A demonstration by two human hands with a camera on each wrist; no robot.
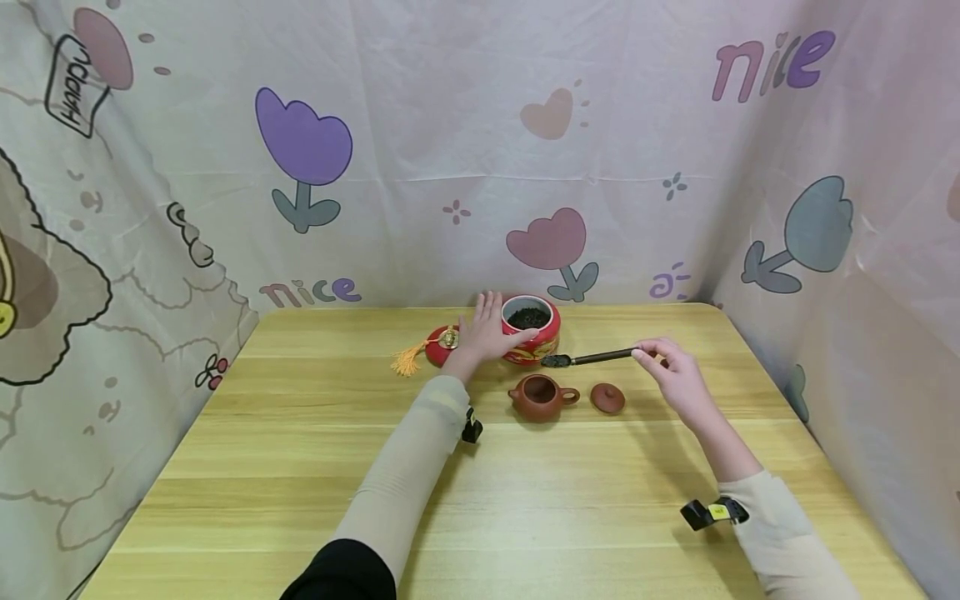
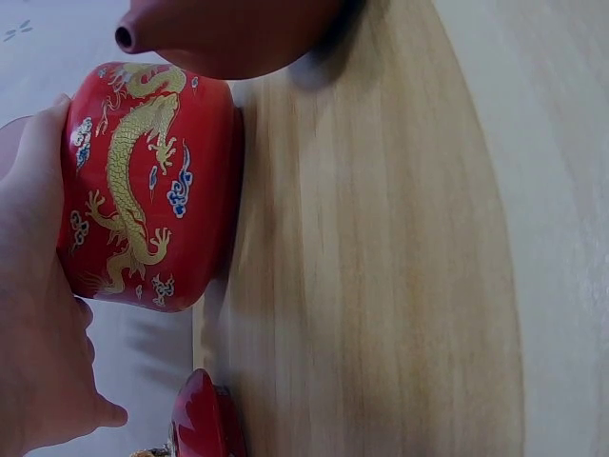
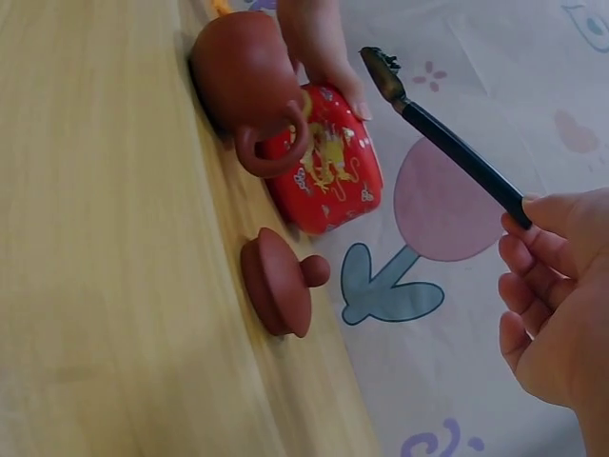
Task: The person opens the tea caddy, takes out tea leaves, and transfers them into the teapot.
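Flower-printed cloth [image 1: 427,108] hangs behind the pale wooden table [image 1: 247,517] where I'm watching someone at work around a red dragon-patterned tea canister [image 2: 143,190]. To the canister's left lies its red lid [image 1: 435,354], an orange tassel [image 1: 407,360] trailing from it. Beside the canister on that same side is the left hand [image 1: 483,336], its fingers straight and spread, its thumb stretched across the canister's front. Dark tea leaves [image 1: 528,318] sit inside the canister. Nearer the person than the canister stands a brown clay teapot [image 1: 537,407], uncovered. Off the canister's front right, a dark-handled tea scoop [image 1: 600,357] is held in the air, leaves on its tip; below it rests the teapot lid [image 1: 608,398]. Farthest right of the canister, the right hand [image 1: 677,375] pinches the scoop's handle end.
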